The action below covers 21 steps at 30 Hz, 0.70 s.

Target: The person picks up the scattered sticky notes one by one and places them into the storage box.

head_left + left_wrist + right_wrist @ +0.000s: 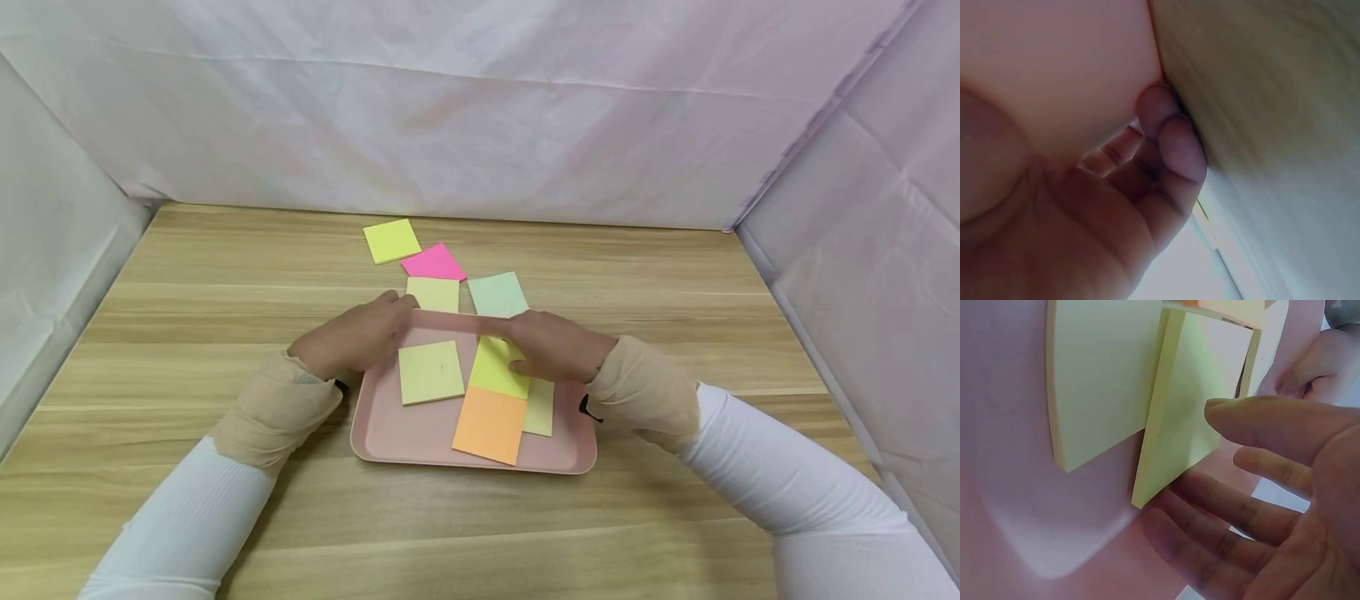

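Observation:
A pink tray lies on the wooden table with several sticky note pads in it. My left hand grips the tray's far left corner, its fingers curled around the outside wall in the left wrist view. My right hand is over the tray's far right part, beside a bright yellow pad. In the right wrist view its thumb extends over that pad's face, while the other fingers stretch loosely along its far edge. An orange pad overlaps the yellow one, and a pale yellow pad lies partly under them.
Another pale yellow pad is in the tray's left half. Beyond the tray lie a yellow pad, a pink pad, a cream pad and a mint green pad. White fabric walls enclose the table's back and sides.

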Available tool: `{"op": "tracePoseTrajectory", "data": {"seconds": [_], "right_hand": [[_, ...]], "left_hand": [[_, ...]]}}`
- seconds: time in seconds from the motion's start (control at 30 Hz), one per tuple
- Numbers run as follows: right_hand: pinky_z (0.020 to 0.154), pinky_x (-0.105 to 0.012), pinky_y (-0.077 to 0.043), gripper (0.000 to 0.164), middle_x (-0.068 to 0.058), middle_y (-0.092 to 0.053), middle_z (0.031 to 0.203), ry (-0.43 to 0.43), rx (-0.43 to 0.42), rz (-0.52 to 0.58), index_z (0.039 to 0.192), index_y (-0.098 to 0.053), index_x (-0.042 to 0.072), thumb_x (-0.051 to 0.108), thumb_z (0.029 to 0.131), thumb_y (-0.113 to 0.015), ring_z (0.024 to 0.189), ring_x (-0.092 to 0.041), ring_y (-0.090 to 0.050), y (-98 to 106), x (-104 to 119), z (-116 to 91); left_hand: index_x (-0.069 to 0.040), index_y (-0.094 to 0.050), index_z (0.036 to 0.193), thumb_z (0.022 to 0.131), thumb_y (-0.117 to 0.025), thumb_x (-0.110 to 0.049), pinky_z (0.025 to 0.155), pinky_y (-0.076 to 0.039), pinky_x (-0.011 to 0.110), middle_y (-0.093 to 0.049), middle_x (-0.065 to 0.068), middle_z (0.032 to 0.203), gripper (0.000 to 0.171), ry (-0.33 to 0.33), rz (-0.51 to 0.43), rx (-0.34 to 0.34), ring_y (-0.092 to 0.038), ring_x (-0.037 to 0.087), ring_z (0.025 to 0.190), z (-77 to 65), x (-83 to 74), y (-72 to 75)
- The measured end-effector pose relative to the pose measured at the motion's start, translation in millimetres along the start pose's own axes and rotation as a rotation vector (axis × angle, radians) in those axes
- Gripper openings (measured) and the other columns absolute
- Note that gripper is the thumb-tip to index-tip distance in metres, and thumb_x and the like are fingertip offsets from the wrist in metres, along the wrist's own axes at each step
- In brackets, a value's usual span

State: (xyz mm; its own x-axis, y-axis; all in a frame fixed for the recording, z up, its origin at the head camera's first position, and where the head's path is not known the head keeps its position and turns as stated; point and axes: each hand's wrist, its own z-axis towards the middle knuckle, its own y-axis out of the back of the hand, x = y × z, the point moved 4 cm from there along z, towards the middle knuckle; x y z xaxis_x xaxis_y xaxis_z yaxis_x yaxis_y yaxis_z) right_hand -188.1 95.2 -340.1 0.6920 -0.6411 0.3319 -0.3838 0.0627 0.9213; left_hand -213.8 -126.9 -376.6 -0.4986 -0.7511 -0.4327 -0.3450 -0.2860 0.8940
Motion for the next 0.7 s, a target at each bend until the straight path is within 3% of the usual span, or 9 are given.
{"op": "tracePoseTrajectory", "data": {"seconds": [0.17,0.37,0.47,0.7], "right_hand": [[0.075,-0.036,-0.05,0.056,-0.007,-0.065,0.1,0.003,-0.012,-0.038,0.132,-0.052,0.013,0.004,0.079,-0.07,0.084,-0.019,-0.055,5.9,0.6,0.4],[0.07,-0.033,-0.05,0.036,-0.002,-0.066,0.092,-0.015,-0.063,0.031,0.12,-0.062,0.013,0.009,0.084,-0.066,0.077,-0.015,-0.056,26.1,0.0,0.2],[0.072,-0.032,-0.052,0.036,-0.002,-0.068,0.096,-0.04,-0.096,0.028,0.12,-0.063,0.013,0.014,0.085,-0.067,0.079,-0.011,-0.058,37.0,-4.2,1.9],[0.082,-0.038,-0.05,0.039,-0.01,-0.065,0.109,-0.072,-0.104,-0.03,0.122,-0.06,0.008,0.006,0.083,-0.065,0.095,-0.021,-0.058,49.0,-26.7,14.6]], "left_hand": [[-0.008,-0.048,0.109,0.094,-0.042,-0.003,0.066,-0.05,0.041,-0.048,0.013,0.095,0.017,-0.005,-0.001,-0.002,-0.053,0.027,0.074,-0.3,0.1,0.3],[-0.009,-0.048,0.109,0.093,-0.043,-0.002,0.066,-0.05,0.041,-0.048,0.013,0.096,0.018,0.01,0.003,0.002,-0.055,0.028,0.073,-1.6,0.0,1.8],[-0.009,-0.048,0.109,0.093,-0.042,-0.003,0.066,-0.05,0.041,-0.048,0.012,0.096,0.018,0.013,0.004,-0.001,-0.055,0.027,0.074,-1.2,0.7,1.7],[-0.009,-0.049,0.111,0.091,-0.043,0.0,0.067,-0.051,0.041,-0.048,0.012,0.097,0.022,0.012,-0.018,0.006,-0.055,0.027,0.074,0.4,2.2,-1.2]]}}
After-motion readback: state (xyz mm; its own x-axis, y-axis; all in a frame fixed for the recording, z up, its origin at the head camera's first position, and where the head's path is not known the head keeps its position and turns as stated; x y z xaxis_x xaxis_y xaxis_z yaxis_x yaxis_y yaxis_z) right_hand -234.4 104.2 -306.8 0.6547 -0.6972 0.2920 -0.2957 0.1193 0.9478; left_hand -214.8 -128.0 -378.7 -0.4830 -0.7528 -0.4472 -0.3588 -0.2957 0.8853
